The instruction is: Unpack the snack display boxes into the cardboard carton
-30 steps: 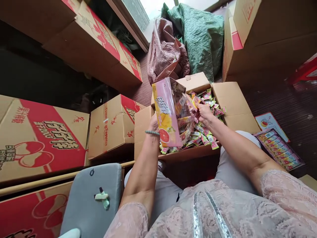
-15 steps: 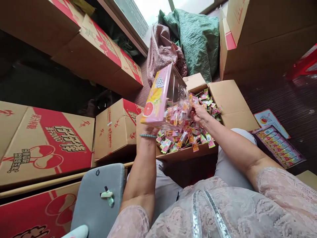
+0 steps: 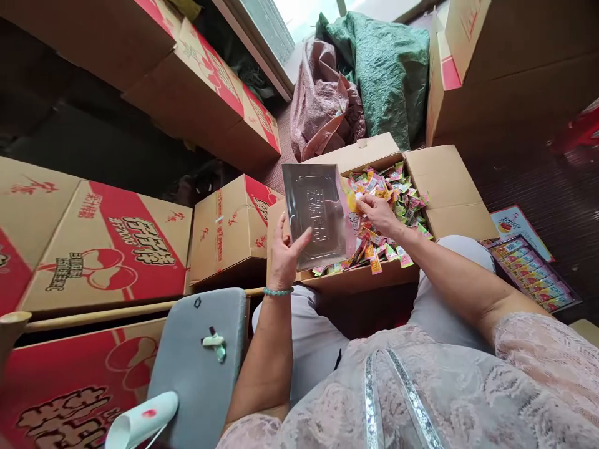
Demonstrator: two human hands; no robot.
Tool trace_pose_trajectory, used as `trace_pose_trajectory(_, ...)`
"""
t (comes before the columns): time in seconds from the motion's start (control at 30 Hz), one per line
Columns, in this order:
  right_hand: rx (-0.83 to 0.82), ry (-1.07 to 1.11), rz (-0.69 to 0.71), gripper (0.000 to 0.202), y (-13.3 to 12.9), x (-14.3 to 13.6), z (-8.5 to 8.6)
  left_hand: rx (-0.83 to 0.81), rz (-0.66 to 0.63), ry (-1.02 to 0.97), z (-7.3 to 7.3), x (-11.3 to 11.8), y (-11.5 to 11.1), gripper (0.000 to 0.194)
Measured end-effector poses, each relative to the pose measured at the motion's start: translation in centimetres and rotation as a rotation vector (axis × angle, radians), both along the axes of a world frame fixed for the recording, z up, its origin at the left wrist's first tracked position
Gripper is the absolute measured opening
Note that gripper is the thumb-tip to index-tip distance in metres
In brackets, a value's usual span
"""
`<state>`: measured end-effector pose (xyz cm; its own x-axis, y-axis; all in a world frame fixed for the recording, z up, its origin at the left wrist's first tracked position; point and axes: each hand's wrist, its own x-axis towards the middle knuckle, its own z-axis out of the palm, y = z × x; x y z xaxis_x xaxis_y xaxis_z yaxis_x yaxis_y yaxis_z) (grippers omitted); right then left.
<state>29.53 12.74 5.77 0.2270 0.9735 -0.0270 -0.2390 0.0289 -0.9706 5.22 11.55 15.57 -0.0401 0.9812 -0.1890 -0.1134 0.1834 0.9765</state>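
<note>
Nearest the camera, a pale pink lace garment (image 3: pixel 421 399) and grey trousers (image 3: pixel 318 337) of the seated person are seen, with a grey padded seat (image 3: pixel 196 368) at the left side. Just beyond, the left hand (image 3: pixel 284 255) is closed on the lower edge of a flat silver foil pouch with a pink printed edge (image 3: pixel 318 212), thumb in front and fingers behind; the pouch is held upright over the near left corner of an open brown cardboard carton (image 3: pixel 449 199). The right hand (image 3: pixel 381 215) is pinched on the pouch's pink side edge, above the heap of small bright wrapped sweets (image 3: pixel 393 187) filling the carton. The pouch is judged flat and emptied, with its contents apparently lying loose in the carton; whether more pouches remain cannot be told. At the right, a shallow display tray of sorted sweets (image 3: pixel 533 274) is laid on the dark wooden floor (image 3: pixel 552 187). Brown cartons with red printed panels (image 3: pixel 107 249) are stacked along the left. Farther back, a pink crumpled bag (image 3: pixel 322 103) and a green woven sack (image 3: pixel 388 68) are set beneath a window.
</note>
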Motion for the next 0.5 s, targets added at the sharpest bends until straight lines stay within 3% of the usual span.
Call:
trace_pose_trajectory(0.07,0.020,-0.458,-0.038,0.050,0.0,0.3,-1.4,0.088,0.113,0.032,-0.3,-1.7,-0.5,0.061)
trace_pose_trajectory(0.13,-0.091,-0.830,0.015,0.082,0.1,-0.1,-3.1,0.169,0.237,0.040,-0.3,-4.2,-1.2,0.044)
trace_pose_trajectory(0.23,-0.262,-1.167,0.172,0.114,0.2,-2.4,-5.8,0.238,0.392,0.036,0.0,-8.9,-3.2,0.041)
trace_pose_trajectory(0.37,-0.229,-1.328,0.257,0.111,1.4,-7.6,-8.0,0.213,0.504,0.095,0.4,-14.3,-7.2,0.042)
trace_pose_trajectory(0.5,-0.131,-1.397,0.420,0.094,4.8,-12.7,-7.1,0.144,0.623,0.161,0.9,-17.0,-10.2,0.037)
